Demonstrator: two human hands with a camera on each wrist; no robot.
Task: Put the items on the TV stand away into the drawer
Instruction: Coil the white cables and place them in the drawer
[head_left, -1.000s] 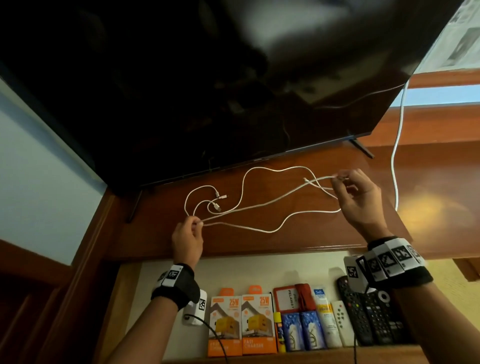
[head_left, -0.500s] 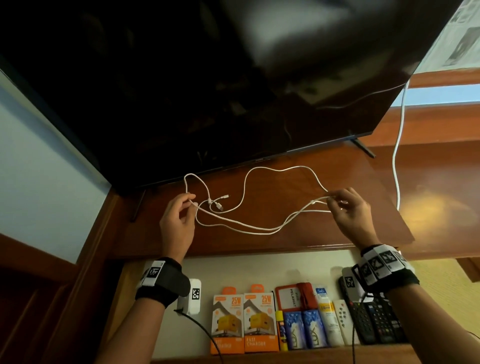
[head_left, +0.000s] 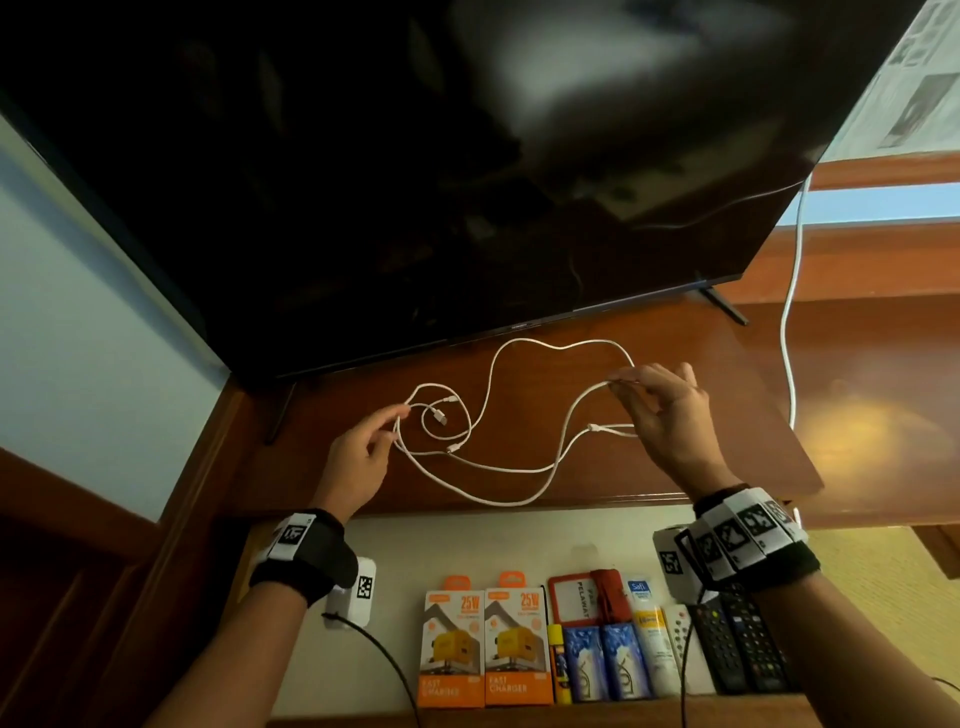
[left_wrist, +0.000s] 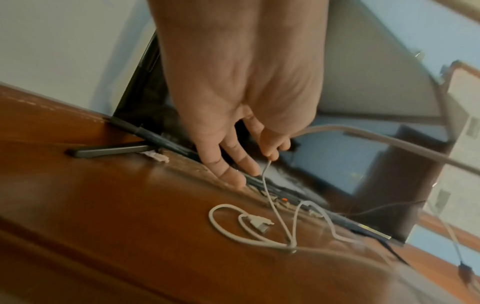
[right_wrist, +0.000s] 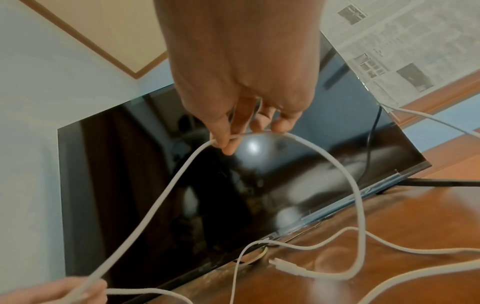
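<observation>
On the TV stand (head_left: 649, 467), cables (head_left: 519, 467) sprawl before the television (head_left: 415, 182), while in the drawer (head_left: 467, 551) below, charger boxes (head_left: 485, 647) lie left of remotes (head_left: 737, 649).

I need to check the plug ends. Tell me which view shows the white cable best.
The head view: the whole white cable lies looped on the stand between both hands. The left wrist view shows one plug and loop, the right wrist view the pinched stretch and one plug.

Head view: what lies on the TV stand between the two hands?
Only loose loops of the white cable with its connectors, on bare wood of the TV stand; the left hand and right hand each pinch it.
</observation>
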